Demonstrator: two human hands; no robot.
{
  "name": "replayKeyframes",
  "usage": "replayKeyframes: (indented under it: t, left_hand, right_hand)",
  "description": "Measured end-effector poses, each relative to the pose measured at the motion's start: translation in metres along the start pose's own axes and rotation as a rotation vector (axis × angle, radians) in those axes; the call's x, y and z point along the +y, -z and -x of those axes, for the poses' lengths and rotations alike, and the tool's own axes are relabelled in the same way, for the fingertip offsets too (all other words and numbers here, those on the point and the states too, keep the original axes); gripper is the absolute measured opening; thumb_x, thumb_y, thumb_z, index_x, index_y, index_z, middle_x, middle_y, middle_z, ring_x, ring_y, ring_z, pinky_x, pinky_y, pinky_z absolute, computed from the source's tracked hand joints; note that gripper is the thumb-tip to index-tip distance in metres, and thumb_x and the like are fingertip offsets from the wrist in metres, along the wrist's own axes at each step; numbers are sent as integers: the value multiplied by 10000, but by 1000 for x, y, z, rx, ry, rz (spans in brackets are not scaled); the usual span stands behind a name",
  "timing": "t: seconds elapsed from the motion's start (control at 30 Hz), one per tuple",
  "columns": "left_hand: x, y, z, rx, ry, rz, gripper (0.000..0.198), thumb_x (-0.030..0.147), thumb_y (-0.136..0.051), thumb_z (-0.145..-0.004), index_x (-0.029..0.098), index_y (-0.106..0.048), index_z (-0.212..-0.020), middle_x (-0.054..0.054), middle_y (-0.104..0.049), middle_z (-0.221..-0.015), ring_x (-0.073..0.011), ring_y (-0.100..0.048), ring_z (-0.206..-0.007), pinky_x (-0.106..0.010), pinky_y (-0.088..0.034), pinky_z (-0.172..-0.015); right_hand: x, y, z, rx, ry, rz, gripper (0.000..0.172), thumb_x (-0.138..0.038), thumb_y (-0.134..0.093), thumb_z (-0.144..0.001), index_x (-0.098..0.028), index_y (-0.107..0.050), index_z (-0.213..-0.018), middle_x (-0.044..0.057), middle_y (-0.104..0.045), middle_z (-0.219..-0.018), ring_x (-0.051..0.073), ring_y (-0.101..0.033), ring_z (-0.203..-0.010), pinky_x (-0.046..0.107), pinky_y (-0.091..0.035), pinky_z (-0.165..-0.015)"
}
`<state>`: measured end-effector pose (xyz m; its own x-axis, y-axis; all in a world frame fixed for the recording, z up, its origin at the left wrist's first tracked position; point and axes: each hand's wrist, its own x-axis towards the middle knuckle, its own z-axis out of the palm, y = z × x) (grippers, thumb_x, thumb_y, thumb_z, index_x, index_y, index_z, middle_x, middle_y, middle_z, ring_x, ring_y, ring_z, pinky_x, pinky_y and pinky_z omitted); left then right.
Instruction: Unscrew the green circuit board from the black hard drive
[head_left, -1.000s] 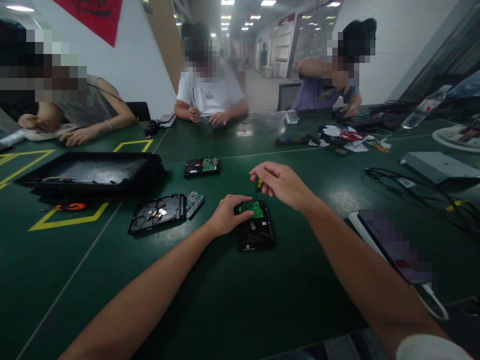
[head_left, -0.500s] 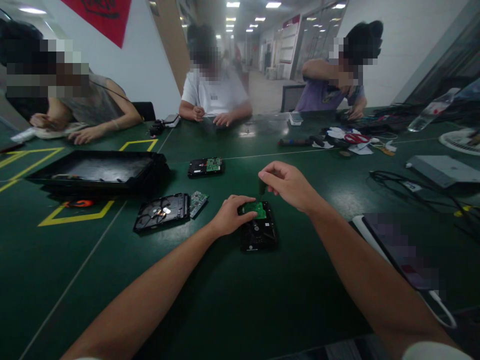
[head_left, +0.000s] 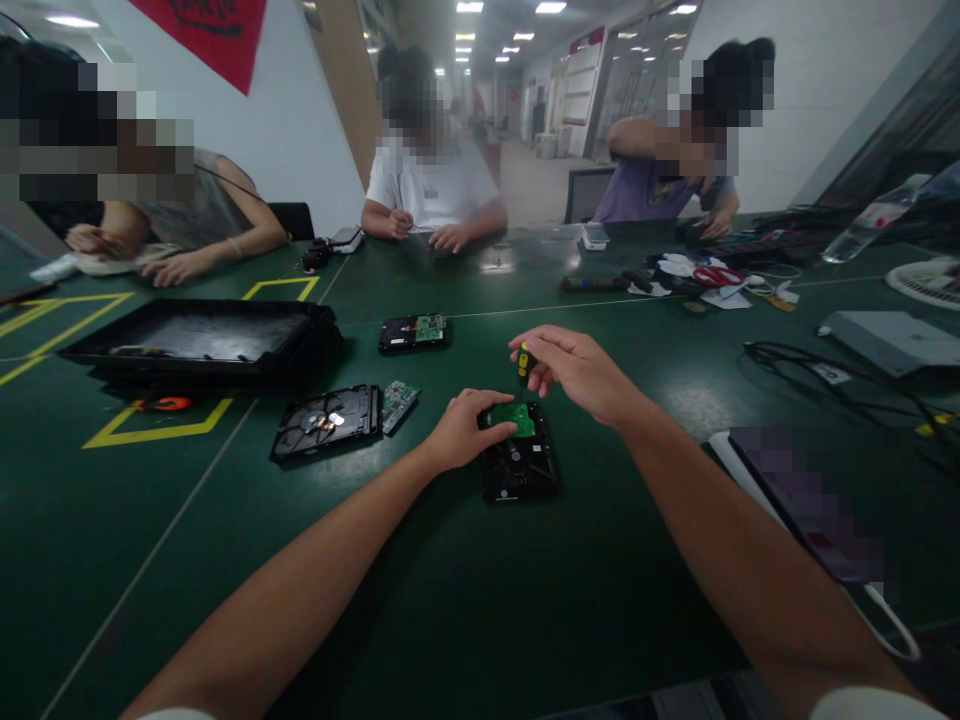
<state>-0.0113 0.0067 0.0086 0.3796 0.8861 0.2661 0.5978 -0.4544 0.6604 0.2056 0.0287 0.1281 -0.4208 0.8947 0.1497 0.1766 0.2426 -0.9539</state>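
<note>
One black hard drive (head_left: 521,472) lies flat on the bench (head_left: 420,570) in front of us, its green circuit board (head_left: 519,414) uppermost at the end away from us. We judge it compact but dense and stiff, with a smooth case that might slide if pushed sideways; the thin board looks the fragile part, so the long sides of the casing seem the soundest place to take hold. Our left hand (head_left: 459,432) steadies it from the left, half spread, thumb and forefinger reaching across the board with a gap between them; we cannot see whether the other fingers clasp the side. Our right hand (head_left: 564,358) is curled above the far end, fingertips closed round the yellow-and-black handle of a screwdriver (head_left: 523,367) held nearly upright, though we cannot tell whether its tip touches. Both forearms slant inward from our sides, the right wrist higher than the left. Left of our hands lie a loose circuit board (head_left: 400,407) and a second drive (head_left: 324,424); beyond them sit a third drive (head_left: 399,336) and black trays (head_left: 199,335). Three people work along the far side.
</note>
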Motion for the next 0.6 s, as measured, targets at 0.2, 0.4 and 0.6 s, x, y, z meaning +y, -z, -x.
replayKeyframes:
  t: [0.2,0.4,0.6]
  left_hand:
    - [1,1,0,-6,-3,-6,478,443,-748,-931,301,-670,-1381,-53,-736,-1332,-307,-621,-1238,-499,-474,-1083]
    - [2,1,0,2,-8,-1,468,443,-749,-932,296,-677,-1370,-52,-740,-1325,-301,-627,-1236,-487,-482,-1081]
    - [-1,0,0,-5,-12,-8,485,442,-758,-923,303,-670,-1379,-55,-734,-1334,-307,-622,-1237,-506,-472,-1091]
  right_hand:
    - [-3,3,2,41,69,116,240,-416,-615,-982,-219,-741,-1037,11,-671,-819,125,-565,-648,250,-432,-543]
    - [-1,2,2,94,17,138,210,-414,-679,-932,-204,-671,-922,5,-661,-754,137,-598,-631,276,-475,-582]
    - [-1,4,1,27,62,112,199,-381,-610,-973,-215,-720,-970,37,-742,-986,115,-587,-648,256,-441,-550]
